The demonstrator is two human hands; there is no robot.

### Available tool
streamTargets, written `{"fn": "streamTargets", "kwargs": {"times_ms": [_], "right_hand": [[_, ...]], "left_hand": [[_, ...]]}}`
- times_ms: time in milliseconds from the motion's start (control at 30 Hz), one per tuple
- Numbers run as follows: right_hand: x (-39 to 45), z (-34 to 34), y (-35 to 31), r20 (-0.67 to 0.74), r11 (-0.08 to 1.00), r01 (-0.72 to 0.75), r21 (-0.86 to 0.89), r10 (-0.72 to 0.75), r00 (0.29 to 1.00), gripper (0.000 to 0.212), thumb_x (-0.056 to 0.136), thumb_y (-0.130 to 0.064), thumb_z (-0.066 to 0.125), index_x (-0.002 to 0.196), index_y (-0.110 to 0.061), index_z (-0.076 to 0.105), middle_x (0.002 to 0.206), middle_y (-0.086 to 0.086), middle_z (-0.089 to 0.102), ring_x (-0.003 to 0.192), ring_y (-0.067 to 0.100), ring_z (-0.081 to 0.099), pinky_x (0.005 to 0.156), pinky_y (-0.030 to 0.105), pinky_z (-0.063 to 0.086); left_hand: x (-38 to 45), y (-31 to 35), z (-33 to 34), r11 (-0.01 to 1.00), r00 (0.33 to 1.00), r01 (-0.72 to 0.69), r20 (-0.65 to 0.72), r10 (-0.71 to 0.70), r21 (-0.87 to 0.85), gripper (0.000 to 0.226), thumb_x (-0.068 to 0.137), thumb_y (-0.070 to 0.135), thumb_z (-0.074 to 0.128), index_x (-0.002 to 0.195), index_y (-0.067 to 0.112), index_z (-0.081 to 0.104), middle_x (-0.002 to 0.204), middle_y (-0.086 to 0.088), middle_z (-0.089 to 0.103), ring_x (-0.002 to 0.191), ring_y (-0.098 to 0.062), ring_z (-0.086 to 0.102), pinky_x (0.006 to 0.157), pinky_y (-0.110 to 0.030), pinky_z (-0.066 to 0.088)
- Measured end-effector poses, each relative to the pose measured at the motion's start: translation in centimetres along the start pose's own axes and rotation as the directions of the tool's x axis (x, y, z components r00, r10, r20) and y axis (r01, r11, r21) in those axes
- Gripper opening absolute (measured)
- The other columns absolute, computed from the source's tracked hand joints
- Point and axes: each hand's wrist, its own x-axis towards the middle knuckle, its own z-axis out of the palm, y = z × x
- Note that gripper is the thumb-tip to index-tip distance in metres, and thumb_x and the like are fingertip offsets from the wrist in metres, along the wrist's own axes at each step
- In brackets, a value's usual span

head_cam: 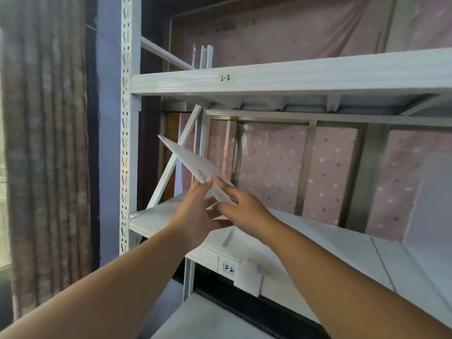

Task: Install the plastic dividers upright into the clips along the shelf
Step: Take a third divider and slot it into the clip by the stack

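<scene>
A thin white plastic divider (188, 160) hangs tilted in the air above the left end of the shelf marked 3-2 (305, 238), its far corner pointing up and left. My left hand (195, 211) grips its near lower edge from below, and my right hand (241, 204) pinches the same near edge from the right. A small white clip (248, 277) sits on the shelf's front lip beside the 3-2 label. Another slim clear strip (226, 238) lies flat on the shelf just below my hands.
The upper shelf, marked 2-2 (269, 77), hangs close overhead. A white perforated upright (127, 143) and a diagonal brace (176, 157) stand at the left, next to the divider. Pink dotted fabric backs the rack. A brown curtain (44, 143) hangs at the far left.
</scene>
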Motion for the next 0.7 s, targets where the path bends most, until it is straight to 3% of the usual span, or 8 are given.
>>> {"fn": "streamTargets", "kwargs": {"times_ms": [67, 200, 300, 367, 433, 500, 600, 700], "right_hand": [[-0.7, -1.0, -0.1, 0.013, 0.997, -0.024, 0.068, 0.023, 1.0, 0.067, 0.086, -0.049, 0.059, 0.146, -0.067, 0.034, 0.147, -0.014, 0.059, 0.123, 0.019, 0.064, 0.094, 0.038, 0.057], [-2.1, -2.8, 0.7, -0.039, 0.983, 0.0, 0.182, 0.008, 0.999, 0.057, 0.098, -0.048, 0.057, 0.143, -0.073, 0.032, 0.147, -0.011, 0.06, 0.128, 0.016, 0.062, 0.112, 0.051, 0.046], [-2.9, -3.2, 1.8, -0.092, 0.97, 0.032, 0.242, -0.009, 0.996, 0.053, 0.103, -0.053, 0.051, 0.145, -0.073, 0.026, 0.154, -0.014, 0.052, 0.132, 0.01, 0.059, 0.113, 0.056, 0.044], [-3.3, -3.1, 2.5, -0.106, 0.962, 0.04, 0.271, -0.012, 0.994, 0.055, 0.106, -0.05, 0.047, 0.146, -0.074, 0.018, 0.161, -0.019, 0.04, 0.136, 0.005, 0.051, 0.116, 0.054, 0.041], [-3.8, -2.9, 3.0, -0.091, 0.949, 0.047, 0.311, -0.02, 0.996, 0.059, 0.107, -0.046, 0.046, 0.144, -0.077, 0.012, 0.16, -0.028, 0.029, 0.124, -0.015, 0.048, 0.111, 0.039, 0.044], [-4.1, -2.7, 3.4, -0.094, 0.934, 0.058, 0.351, -0.027, 0.995, 0.063, 0.108, -0.041, 0.046, 0.144, -0.077, 0.009, 0.156, -0.032, 0.025, 0.127, -0.018, 0.046, 0.102, 0.03, 0.048], [-4.5, -2.1, 3.7, -0.139, 0.948, 0.068, 0.311, -0.026, 0.99, 0.067, 0.109, -0.036, 0.044, 0.149, -0.071, 0.004, 0.159, -0.03, 0.021, 0.156, 0.013, 0.021, 0.121, 0.052, 0.032], [-4.5, -1.8, 4.0, -0.162, 0.966, 0.07, 0.249, -0.03, 0.986, 0.068, 0.11, -0.033, 0.042, 0.152, -0.066, 0.0, 0.169, -0.02, 0.017, 0.159, 0.018, 0.009, 0.121, 0.058, 0.031]], "left_hand": [[0.1, -0.1, 1.7, 0.999, 0.997, -0.008, 0.078, 0.005, 0.037, 0.048, 0.104, 0.042, 0.058, 0.15, 0.031, 0.054, 0.141, -0.026, 0.067, 0.127, -0.049, 0.066, 0.094, -0.068, 0.06], [0.5, -0.1, 4.3, 0.993, 0.989, -0.016, 0.145, -0.001, 0.121, 0.032, 0.104, 0.036, 0.063, 0.135, 0.042, 0.069, 0.135, -0.012, 0.073, 0.125, -0.045, 0.068, 0.092, -0.073, 0.057], [1.4, -0.9, 5.3, 0.977, 0.986, -0.048, 0.168, 0.014, 0.206, 0.023, 0.105, 0.034, 0.062, 0.116, 0.049, 0.076, 0.105, 0.012, 0.083, 0.102, -0.025, 0.081, 0.08, -0.064, 0.065], [1.9, -1.4, 5.7, 0.956, 0.984, -0.065, 0.18, 0.012, 0.287, 0.031, 0.107, 0.035, 0.058, 0.099, 0.056, 0.079, 0.089, 0.023, 0.082, 0.083, -0.008, 0.082, 0.069, -0.055, 0.068], [2.1, -1.7, 5.7, 0.926, 0.983, -0.07, 0.184, 0.001, 0.372, 0.039, 0.108, 0.036, 0.055, 0.089, 0.06, 0.079, 0.093, 0.019, 0.081, 0.078, 0.0, 0.08, 0.067, -0.05, 0.069], [2.1, -1.7, 5.5, 0.909, 0.98, -0.071, 0.201, -0.014, 0.41, 0.036, 0.109, 0.037, 0.054, 0.097, 0.061, 0.077, 0.104, 0.01, 0.078, 0.083, -0.001, 0.08, 0.069, -0.047, 0.068], [2.0, -2.2, 5.2, 0.892, 0.981, -0.085, 0.194, -0.003, 0.444, 0.03, 0.109, 0.038, 0.053, 0.108, 0.057, 0.076, 0.119, -0.001, 0.077, 0.093, -0.013, 0.081, 0.072, -0.044, 0.067], [1.8, -3.0, 5.1, 0.903, 0.978, -0.088, 0.21, -0.003, 0.421, 0.025, 0.11, 0.038, 0.05, 0.119, 0.039, 0.074, 0.127, -0.017, 0.071, 0.101, -0.026, 0.075, 0.074, -0.048, 0.067]]}}
